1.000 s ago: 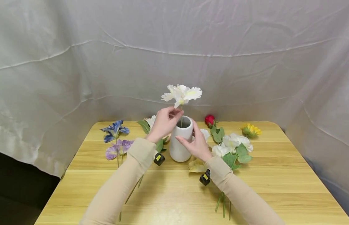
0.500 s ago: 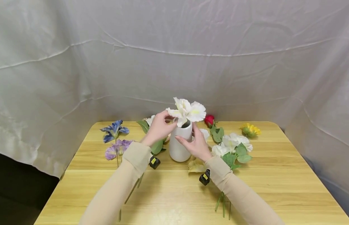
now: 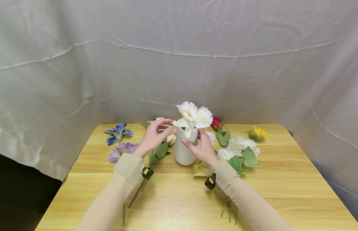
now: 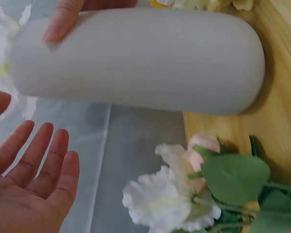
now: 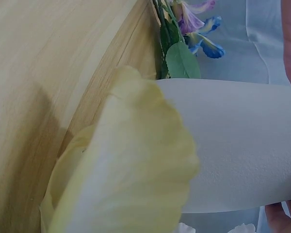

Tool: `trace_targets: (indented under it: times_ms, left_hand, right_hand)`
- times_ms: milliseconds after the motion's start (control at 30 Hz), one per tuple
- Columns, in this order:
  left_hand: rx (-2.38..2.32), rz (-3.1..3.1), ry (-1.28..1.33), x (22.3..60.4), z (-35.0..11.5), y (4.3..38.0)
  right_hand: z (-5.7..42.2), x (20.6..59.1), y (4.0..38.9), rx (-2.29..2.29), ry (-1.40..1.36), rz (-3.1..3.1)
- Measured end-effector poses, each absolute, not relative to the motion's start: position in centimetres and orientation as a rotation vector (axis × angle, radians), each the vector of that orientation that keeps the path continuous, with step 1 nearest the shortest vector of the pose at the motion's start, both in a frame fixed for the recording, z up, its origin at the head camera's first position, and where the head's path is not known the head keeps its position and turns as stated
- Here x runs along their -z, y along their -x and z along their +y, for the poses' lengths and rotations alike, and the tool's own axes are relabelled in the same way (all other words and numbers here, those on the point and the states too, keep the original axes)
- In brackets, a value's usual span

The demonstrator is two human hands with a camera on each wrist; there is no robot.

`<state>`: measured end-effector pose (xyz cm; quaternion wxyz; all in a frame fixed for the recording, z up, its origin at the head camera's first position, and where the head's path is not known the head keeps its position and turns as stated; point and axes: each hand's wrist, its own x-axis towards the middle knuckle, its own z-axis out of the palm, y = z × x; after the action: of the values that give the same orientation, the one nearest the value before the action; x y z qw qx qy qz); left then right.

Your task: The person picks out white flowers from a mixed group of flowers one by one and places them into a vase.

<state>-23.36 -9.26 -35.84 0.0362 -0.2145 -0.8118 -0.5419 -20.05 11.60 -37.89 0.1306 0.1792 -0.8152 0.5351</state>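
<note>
A white iris-like flower (image 3: pixel 193 116) stands in the white vase (image 3: pixel 184 153), its bloom over the mouth and its stem hidden inside. My right hand (image 3: pixel 204 148) holds the vase near the top, thumb on the front and fingers round the right side. Just left of the bloom, my left hand (image 3: pixel 153 135) is apart from it and carries nothing; its fingers look fairly straight in the left wrist view. Beneath that arm lie flower stems with green leaves (image 3: pixel 161 149) and a pale pink bloom (image 3: pixel 171 138). A yellowish petal (image 5: pixel 131 160) fills much of the right wrist view.
On the table's left lie a blue flower (image 3: pixel 118 132) and a purple flower (image 3: pixel 121 151). To the right are a red rose (image 3: pixel 215 123), white flowers (image 3: pixel 239 146) and a yellow flower (image 3: pixel 256 133). Grey cloth (image 3: pixel 213 80) hangs behind the table.
The white flower has gone down into the vase until its bloom sits at the rim. My left hand has let go and moved left. My right hand has stayed on the vase.
</note>
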Motion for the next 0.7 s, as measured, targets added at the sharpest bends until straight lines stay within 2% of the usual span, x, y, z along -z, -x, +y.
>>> trace_targets:
  times_ms: [700]
  left_hand:
    - [1.378, -2.685, 0.312, 36.8, -15.9, 22.0]
  right_hand:
    - [11.7, 37.9, 20.0, -1.530, -0.514, -2.393]
